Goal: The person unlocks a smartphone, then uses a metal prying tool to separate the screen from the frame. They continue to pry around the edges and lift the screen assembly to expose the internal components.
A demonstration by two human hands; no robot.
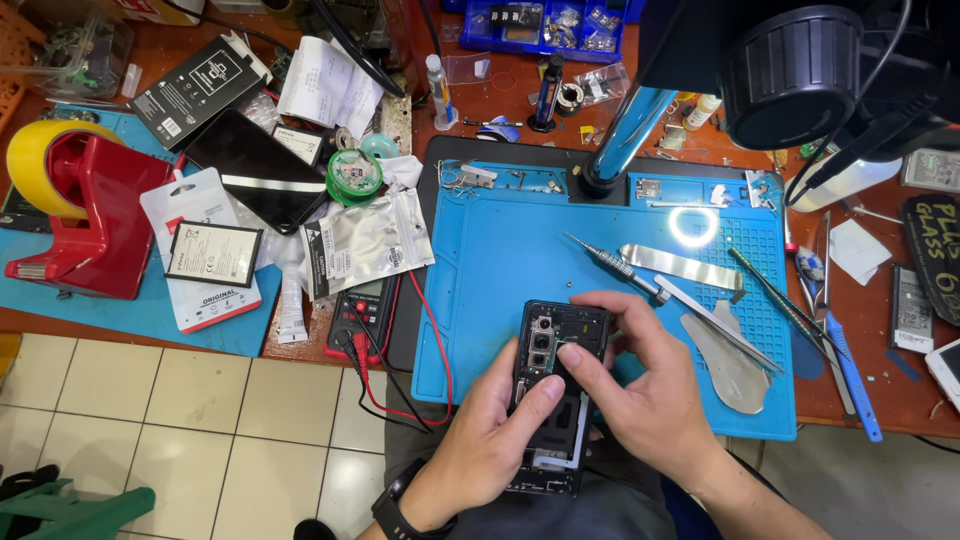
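An opened black smartphone [553, 352] with its back cover off lies at the near edge of a blue silicone work mat [520, 260], its camera modules facing up. My left hand [490, 440] grips the phone's lower left side, thumb resting on its middle. My right hand [640, 385] holds the right side, its forefinger pressing just beside the camera block. A black watch sits on my left wrist.
A screwdriver [612, 264], metal pry blades [725, 345], tweezers [785, 300] and a blue-handled tool [852, 370] lie on the mat's right. A multimeter [362, 318] with red leads, battery packs [212, 253], a red tape dispenser [95, 215] sit left. A microscope [790, 75] hangs above.
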